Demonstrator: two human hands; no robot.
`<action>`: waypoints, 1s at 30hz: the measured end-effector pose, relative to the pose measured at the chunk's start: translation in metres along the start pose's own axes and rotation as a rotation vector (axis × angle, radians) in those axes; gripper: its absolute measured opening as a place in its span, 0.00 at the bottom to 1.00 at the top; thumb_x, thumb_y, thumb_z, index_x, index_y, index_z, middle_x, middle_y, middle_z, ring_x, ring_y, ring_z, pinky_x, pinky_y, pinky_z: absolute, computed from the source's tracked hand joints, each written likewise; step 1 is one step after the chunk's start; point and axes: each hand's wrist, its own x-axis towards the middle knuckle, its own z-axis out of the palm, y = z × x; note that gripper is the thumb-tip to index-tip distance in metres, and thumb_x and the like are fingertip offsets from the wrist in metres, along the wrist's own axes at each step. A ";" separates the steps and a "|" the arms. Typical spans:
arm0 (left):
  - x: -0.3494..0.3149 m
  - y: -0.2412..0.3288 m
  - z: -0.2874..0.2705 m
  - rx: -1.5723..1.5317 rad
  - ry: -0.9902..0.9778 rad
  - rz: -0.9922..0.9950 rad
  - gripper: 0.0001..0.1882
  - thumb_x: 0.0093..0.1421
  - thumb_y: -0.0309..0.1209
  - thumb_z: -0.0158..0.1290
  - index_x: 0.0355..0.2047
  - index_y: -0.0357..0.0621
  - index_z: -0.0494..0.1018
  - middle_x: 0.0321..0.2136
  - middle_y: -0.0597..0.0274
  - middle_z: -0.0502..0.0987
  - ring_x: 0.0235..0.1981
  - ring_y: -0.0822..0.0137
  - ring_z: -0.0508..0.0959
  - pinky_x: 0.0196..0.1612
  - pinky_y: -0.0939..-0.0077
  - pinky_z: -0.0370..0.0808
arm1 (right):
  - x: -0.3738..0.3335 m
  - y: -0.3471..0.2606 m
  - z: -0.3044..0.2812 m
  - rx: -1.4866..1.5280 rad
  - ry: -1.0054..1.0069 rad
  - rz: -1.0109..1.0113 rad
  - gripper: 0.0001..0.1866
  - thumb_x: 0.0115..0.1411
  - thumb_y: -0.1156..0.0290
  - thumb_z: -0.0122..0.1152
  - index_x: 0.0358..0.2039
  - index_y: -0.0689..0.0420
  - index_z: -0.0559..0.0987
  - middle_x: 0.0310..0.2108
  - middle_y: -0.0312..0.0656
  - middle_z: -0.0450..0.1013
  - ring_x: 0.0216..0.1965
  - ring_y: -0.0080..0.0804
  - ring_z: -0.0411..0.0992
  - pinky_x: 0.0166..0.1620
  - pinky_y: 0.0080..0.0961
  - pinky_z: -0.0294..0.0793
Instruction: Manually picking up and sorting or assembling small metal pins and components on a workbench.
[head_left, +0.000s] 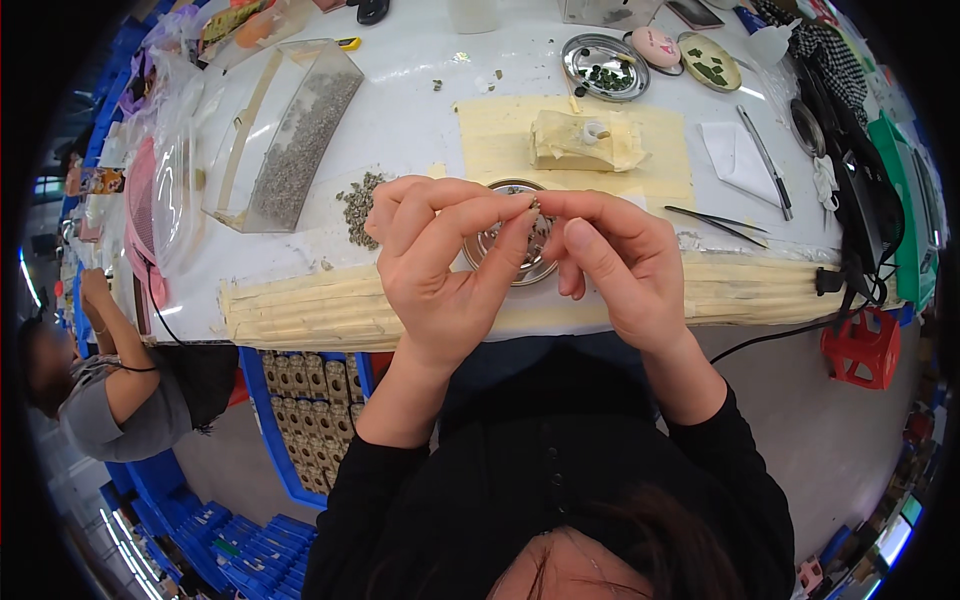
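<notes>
Over a round metal dish (481, 262) at the table's near edge, my two hands meet. Thumb and index finger of my left hand (440, 260) are closed in a pinch on a small grey-green piece (535, 206), too small to make out in detail. The index fingertip of my right hand (630, 265) touches the piece from the other side; its thumb stands apart from that finger. Small bits lie in the dish, partly hidden by my fingers. A loose pile of similar grey-green pieces (360, 207) lies left of my left hand.
Behind the dish, a paper-wrapped block (575, 142) sits on a yellow sheet (490, 135). Tweezers (720, 220) and a pen (765, 160) lie to the right. A clear bin (300, 140) of grey pieces is at left. Metal dishes (606, 92) of green bits stand far right. A co-worker (110, 390) sits left.
</notes>
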 end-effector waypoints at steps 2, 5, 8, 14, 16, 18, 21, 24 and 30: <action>0.001 0.000 -0.003 -0.006 -0.004 -0.030 0.09 0.47 0.26 0.68 0.30 0.50 0.83 0.29 0.71 0.78 0.35 0.67 0.71 0.42 0.72 0.62 | 0.002 0.000 0.007 -0.027 0.086 -0.057 0.15 0.69 0.72 0.56 0.53 0.63 0.78 0.31 0.34 0.76 0.27 0.13 0.69 0.28 0.12 0.69; -0.001 0.009 -0.026 0.093 -0.213 -0.137 0.08 0.47 0.27 0.67 0.29 0.50 0.82 0.29 0.72 0.77 0.36 0.67 0.71 0.44 0.70 0.59 | 0.000 -0.001 0.003 -0.065 0.144 -0.101 0.14 0.69 0.72 0.57 0.51 0.64 0.78 0.31 0.34 0.76 0.28 0.13 0.70 0.29 0.11 0.70; -0.001 0.011 -0.039 0.215 -0.408 -0.161 0.07 0.48 0.28 0.66 0.28 0.51 0.81 0.29 0.73 0.76 0.38 0.68 0.70 0.45 0.68 0.55 | 0.000 -0.005 0.006 -0.175 0.080 -0.060 0.13 0.68 0.73 0.57 0.49 0.65 0.80 0.31 0.35 0.75 0.28 0.14 0.71 0.31 0.12 0.70; -0.002 0.010 -0.039 0.325 -0.459 -0.178 0.05 0.50 0.28 0.65 0.29 0.50 0.81 0.31 0.73 0.74 0.38 0.67 0.69 0.45 0.66 0.54 | 0.001 -0.001 0.007 -0.356 0.112 -0.177 0.10 0.66 0.75 0.58 0.45 0.65 0.81 0.29 0.36 0.75 0.27 0.16 0.72 0.31 0.14 0.71; -0.002 0.008 -0.040 0.320 -0.463 -0.180 0.05 0.51 0.28 0.64 0.30 0.50 0.82 0.31 0.73 0.74 0.38 0.67 0.68 0.45 0.66 0.53 | 0.000 -0.003 0.007 -0.348 0.127 -0.160 0.10 0.66 0.76 0.57 0.46 0.65 0.81 0.29 0.36 0.74 0.27 0.16 0.72 0.31 0.14 0.71; -0.002 0.008 -0.043 0.318 -0.449 -0.190 0.05 0.53 0.28 0.64 0.31 0.50 0.82 0.31 0.72 0.74 0.38 0.68 0.69 0.46 0.66 0.53 | -0.001 -0.002 0.006 -0.341 0.132 -0.156 0.10 0.66 0.76 0.57 0.46 0.65 0.81 0.28 0.36 0.74 0.26 0.16 0.72 0.31 0.14 0.71; 0.003 0.008 -0.052 0.310 -0.357 -0.208 0.05 0.54 0.27 0.64 0.33 0.47 0.82 0.31 0.70 0.75 0.38 0.68 0.70 0.46 0.68 0.57 | 0.000 -0.003 0.007 -0.348 0.133 -0.172 0.10 0.66 0.76 0.57 0.46 0.65 0.81 0.28 0.36 0.74 0.26 0.16 0.72 0.31 0.13 0.71; 0.007 -0.004 -0.067 0.364 -0.207 -0.212 0.06 0.55 0.24 0.63 0.34 0.41 0.82 0.31 0.64 0.78 0.37 0.66 0.72 0.44 0.72 0.65 | 0.000 -0.004 0.007 -0.357 0.127 -0.176 0.11 0.67 0.77 0.56 0.46 0.65 0.81 0.29 0.36 0.75 0.27 0.16 0.72 0.31 0.13 0.71; 0.011 -0.018 -0.081 0.741 -0.150 -0.230 0.03 0.57 0.30 0.63 0.32 0.47 0.82 0.31 0.70 0.79 0.40 0.67 0.73 0.50 0.67 0.58 | -0.001 -0.005 0.008 -0.356 0.130 -0.194 0.11 0.67 0.76 0.56 0.46 0.66 0.81 0.30 0.37 0.75 0.28 0.16 0.73 0.31 0.13 0.73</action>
